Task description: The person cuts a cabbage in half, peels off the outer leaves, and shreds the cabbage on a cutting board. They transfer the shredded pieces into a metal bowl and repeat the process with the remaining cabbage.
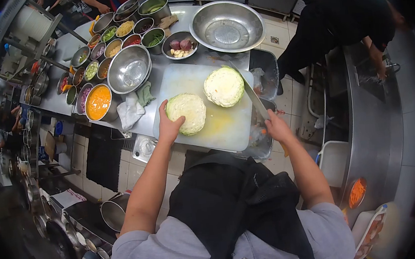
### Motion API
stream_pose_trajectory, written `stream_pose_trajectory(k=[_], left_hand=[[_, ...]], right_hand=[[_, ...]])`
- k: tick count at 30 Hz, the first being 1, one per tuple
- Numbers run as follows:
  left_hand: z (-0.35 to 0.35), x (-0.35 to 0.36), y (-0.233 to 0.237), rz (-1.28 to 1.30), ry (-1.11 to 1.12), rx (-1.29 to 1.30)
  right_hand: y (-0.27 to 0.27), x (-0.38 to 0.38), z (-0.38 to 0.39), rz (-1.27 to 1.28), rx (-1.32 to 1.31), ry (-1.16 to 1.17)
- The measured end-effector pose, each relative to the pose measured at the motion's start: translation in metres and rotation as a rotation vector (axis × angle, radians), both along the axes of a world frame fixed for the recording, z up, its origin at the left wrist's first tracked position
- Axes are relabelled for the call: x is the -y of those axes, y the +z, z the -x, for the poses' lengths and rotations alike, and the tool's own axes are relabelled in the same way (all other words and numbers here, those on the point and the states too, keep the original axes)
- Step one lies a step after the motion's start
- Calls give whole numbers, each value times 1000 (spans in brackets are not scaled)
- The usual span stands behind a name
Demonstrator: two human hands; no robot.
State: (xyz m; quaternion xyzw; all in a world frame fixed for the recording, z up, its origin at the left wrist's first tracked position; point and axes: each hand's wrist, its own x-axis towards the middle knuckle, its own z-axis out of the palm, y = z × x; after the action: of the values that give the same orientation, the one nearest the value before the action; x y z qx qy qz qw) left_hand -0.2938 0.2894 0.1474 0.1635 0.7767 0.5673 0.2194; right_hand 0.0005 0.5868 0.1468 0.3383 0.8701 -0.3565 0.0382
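- left hand (169, 125): the grip is cupped over the near edge of the near cabbage half (187, 112) and holds it cut face up on the cutting board (227, 127).
- right hand (277, 125): the grip is clenched round the handle of the knife (253, 94). the blade runs along the right edge of the board, its tip close to the far cabbage half (224, 86).
- position: both halves lie on the board, close together but apart, on the steel bench (205, 57) straight ahead of the person.
- risk, slip: the board looks wet and stained yellow near the middle. a domed cabbage half resting on its rounded side would likely rock or slide under pressure.
- risk, cut: the left fingertips lie on the cabbage face. a blade brought down near them could likely catch a finger unless they are curled back.
- risk, blade overhang: the knife lies along the board edge above a dark bin (264, 69), so a loosened grip could likely drop it there.
- materials: the cabbage is pale green and tightly layered, with a flat cut face. the board is white plastic with rounded corners.
- surroundings: a large steel bowl (227, 26), smooth and reflective, stands beyond the board. a bowl of orange sauce (98, 102) and a crumpled white cloth (131, 112) lie to the left.
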Motion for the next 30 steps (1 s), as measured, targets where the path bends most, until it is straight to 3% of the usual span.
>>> stream_pose_trajectory(k=[9,13,18,24,27,29,30], left_hand=[[20,30,-24,-329,154,283],[40,54,-5,-362,220,359],[101,92,-9,-324,191,198],[163,119,-22,-231,78,93],[181,122,-47,-28,17,-195],[195,128,-67,72,-35,-345],[184,124,-53,172,-41,-383]], right_hand=[[-21,2,-23,116,-66,-26],[-28,3,-37,112,-32,-72],[-15,21,-43,140,-35,-218],[-23,30,-39,76,-23,-213],[-12,39,-32,120,7,-315],[-11,40,-33,116,-33,-257],[-1,47,-33,92,-27,-300]])
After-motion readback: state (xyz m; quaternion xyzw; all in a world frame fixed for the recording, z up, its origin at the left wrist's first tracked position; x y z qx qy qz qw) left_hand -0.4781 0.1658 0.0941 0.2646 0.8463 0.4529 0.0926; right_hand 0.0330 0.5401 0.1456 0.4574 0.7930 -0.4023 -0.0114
